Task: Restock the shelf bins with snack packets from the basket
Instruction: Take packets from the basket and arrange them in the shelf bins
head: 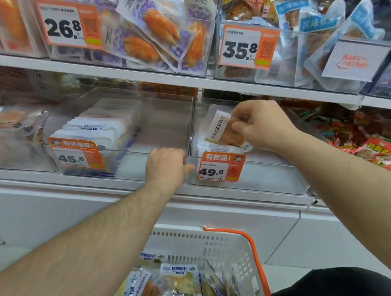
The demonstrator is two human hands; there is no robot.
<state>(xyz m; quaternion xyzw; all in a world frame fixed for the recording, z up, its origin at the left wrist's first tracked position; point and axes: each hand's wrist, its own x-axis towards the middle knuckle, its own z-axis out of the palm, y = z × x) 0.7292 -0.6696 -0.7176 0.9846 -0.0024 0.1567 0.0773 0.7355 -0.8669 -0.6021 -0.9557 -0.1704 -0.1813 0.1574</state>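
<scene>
Store aisle, white shelving with clear plastic bins. Nearest, white basket [220,248] with orange handle at bottom, holding snack packets [178,277]. Further up, left hand [166,165] grips front corner of bin tagged 45.8 [122,156], fingers curled over its rim. Right hand [260,125] pinches one clear packet with white label strip [223,129], held upright inside bin tagged 49.8 [270,166], fingers clamped on its top edge. Upper shelf bins [208,56] beyond, full, tagged 26.8 and 35.8.

A clear snack packet [223,129] with a white vertical label is tilting over the clear bin [247,167] at frame centre. The white basket [220,244], lower centre, is holding more packets [178,277].
</scene>
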